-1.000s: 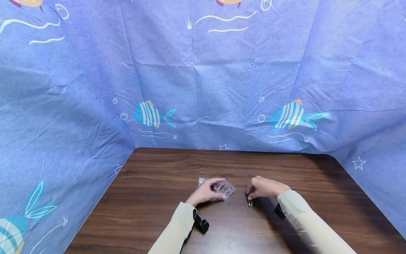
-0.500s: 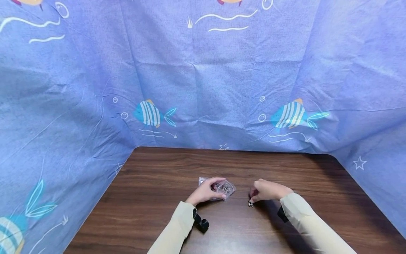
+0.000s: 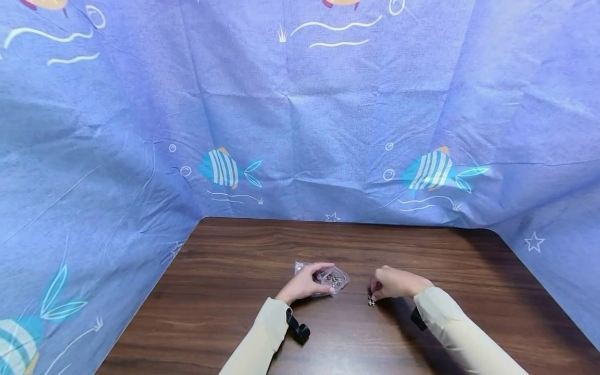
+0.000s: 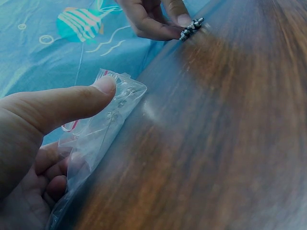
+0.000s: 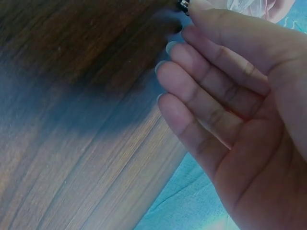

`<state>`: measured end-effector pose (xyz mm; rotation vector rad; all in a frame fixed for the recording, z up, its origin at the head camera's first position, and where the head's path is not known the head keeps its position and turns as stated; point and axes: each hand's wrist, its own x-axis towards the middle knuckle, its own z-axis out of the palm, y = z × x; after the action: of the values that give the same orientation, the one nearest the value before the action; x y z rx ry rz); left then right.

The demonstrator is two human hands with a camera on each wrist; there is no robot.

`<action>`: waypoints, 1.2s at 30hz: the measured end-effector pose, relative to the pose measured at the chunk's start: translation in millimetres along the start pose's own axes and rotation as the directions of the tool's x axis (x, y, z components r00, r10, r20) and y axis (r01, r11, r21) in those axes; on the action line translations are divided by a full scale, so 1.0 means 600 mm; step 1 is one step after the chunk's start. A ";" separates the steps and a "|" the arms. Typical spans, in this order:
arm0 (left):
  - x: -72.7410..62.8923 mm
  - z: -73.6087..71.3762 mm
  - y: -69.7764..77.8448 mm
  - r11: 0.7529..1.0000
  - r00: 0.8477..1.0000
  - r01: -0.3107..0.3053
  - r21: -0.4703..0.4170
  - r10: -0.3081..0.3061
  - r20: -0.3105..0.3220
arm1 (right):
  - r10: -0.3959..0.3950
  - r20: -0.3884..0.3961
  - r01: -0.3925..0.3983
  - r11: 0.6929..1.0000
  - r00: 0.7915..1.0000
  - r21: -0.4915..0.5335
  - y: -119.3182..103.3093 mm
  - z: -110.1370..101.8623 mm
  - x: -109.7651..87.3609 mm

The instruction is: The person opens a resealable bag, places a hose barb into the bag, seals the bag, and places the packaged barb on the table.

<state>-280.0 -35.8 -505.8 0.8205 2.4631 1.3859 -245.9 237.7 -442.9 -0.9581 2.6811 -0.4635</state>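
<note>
My left hand [image 3: 302,284] holds a clear zip-lock bag [image 3: 344,276] with its mouth spread, thumb on one side and fingers on the other. Several small shiny metal pieces [image 3: 334,280] lie inside the bag. To the right, my right hand [image 3: 396,281] reaches down to the table, its thumb and fingertips pinching at a small cluster of silver-and-black metal pieces [image 4: 192,28]. In the right wrist view the thumb tip covers most of that cluster, while the other fingers [image 5: 184,88] are loosely bent.
Both hands work over a brown wood-grain table [image 3: 234,245]. A blue curtain [image 3: 328,130] printed with fish hangs behind it and along both sides. A dark wrist strap [image 3: 297,329] sits on the left sleeve.
My right hand has shifted slightly right, and its thumb and fingertips have drawn together at the metal pieces. The left hand and the bag stay in place.
</note>
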 end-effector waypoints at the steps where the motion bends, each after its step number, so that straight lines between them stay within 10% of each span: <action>1: 0.000 0.001 0.000 1.000 1.000 -0.001 -0.001 0.001 0.000 | 0.000 -0.003 0.000 1.000 1.000 -0.003 -0.001 0.001 -0.001; 36: -0.001 0.000 0.001 1.000 1.000 -0.017 0.012 0.018 -0.012 | 0.050 -0.080 -0.059 0.991 0.996 -0.122 -0.020 0.003 0.000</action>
<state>-279.1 -35.8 -505.5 0.8404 2.4811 1.3880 -238.6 228.9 -439.8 -0.9148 2.8259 -0.3322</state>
